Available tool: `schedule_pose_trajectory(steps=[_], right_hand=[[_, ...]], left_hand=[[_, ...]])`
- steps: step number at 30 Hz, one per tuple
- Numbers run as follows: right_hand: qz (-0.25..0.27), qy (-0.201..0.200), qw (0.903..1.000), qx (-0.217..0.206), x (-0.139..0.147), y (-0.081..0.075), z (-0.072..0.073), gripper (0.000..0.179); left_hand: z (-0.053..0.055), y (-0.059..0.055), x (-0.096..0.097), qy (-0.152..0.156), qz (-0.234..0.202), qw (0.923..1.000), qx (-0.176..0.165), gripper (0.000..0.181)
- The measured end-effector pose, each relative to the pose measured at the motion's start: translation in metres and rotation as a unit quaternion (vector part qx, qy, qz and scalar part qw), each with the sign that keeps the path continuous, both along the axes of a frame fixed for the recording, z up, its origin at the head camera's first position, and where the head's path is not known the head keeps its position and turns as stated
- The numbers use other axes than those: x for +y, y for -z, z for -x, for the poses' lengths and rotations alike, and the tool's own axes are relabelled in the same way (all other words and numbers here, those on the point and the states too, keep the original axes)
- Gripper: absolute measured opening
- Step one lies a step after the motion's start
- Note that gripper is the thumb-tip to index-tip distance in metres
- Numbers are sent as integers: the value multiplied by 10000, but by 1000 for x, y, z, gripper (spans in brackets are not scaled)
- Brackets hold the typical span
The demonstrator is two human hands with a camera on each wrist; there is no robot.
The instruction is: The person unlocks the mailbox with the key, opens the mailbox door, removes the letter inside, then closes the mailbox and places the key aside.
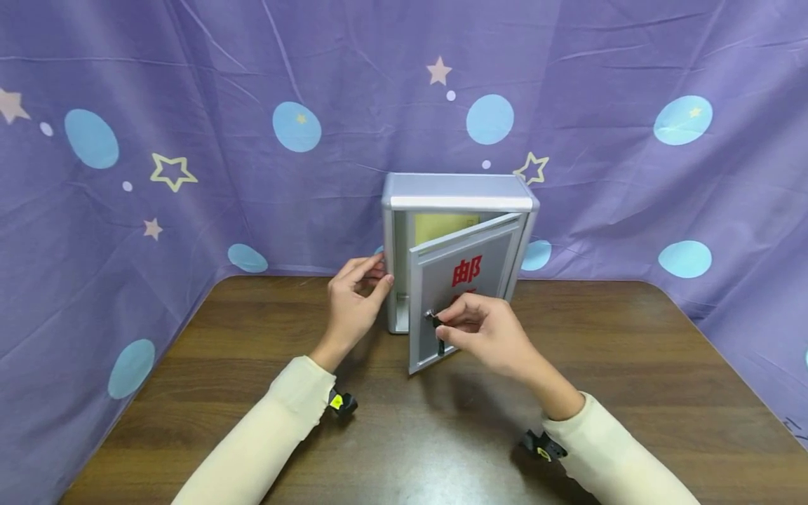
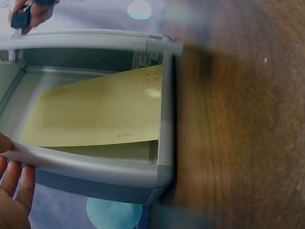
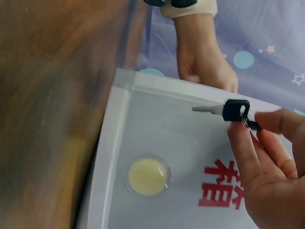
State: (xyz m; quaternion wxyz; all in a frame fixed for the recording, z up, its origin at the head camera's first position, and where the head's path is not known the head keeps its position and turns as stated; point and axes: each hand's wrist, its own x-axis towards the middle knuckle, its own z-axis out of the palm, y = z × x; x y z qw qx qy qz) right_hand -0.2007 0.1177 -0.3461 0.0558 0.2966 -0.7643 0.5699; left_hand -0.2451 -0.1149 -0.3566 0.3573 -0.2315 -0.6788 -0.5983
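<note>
A silver metal mailbox (image 1: 461, 191) stands upright on the table. Its door (image 1: 426, 280), with red characters, hangs partly open, hinged at the right. My left hand (image 1: 353, 298) grips the box's left edge, thumb at the front rim and fingers along the outer side. With thumb and fingertips, my right hand (image 1: 489, 333) pinches a black-headed key at the lock (image 1: 430, 315) on the door's free side. A second black-headed key (image 3: 232, 110) dangles from the same ring. Inside the box leans a yellow envelope (image 2: 100, 109), printed with small red marks.
The brown wooden table (image 1: 284, 435) extends around the box. Close behind it hangs a purple curtain (image 1: 366, 56) with stars and blue dots. A round pale-yellow spot (image 3: 147, 176) sits low on the door front. The opened door swings out toward me.
</note>
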Motion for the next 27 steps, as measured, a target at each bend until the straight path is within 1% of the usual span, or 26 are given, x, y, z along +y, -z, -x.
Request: schedule_pose_trajectory(steps=[3, 7, 10, 14, 17, 20, 23, 27], right_hand=[[-69, -239, 9996, -137, 8, -2, -1, 13], [-248, -452, 9979, -382, 19, -6, -3, 14], [-434, -551, 9950, -709, 28, -9, -5, 15], [-712, -686, 9892, -1083, 41, -15, -6, 15], [-921, -877, 9846, -1199, 50, -20, -5, 15], [-1066, -1157, 9794, -1263, 59, -24, -4, 15], [-1133, -1534, 9742, -1207, 70, -27, -2, 14], [-1306, -1909, 9671, -1060, 84, -32, 0, 13]], left_hand=[[3, 3, -1, 33, 2, 10000, -4, 38], [13, 12, -3, 41, 3, 10000, 0, 39], [19, 17, -5, 68, -6, 10000, 1, 40], [20, 19, -6, 150, -4, 9999, 19, 39], [21, 21, -7, 203, 11, 9998, 82, 38], [21, 21, -8, 232, 35, 9996, 128, 37], [20, 22, -9, 225, 57, 9997, 107, 37], [20, 21, -9, 170, 77, 9998, 60, 37]])
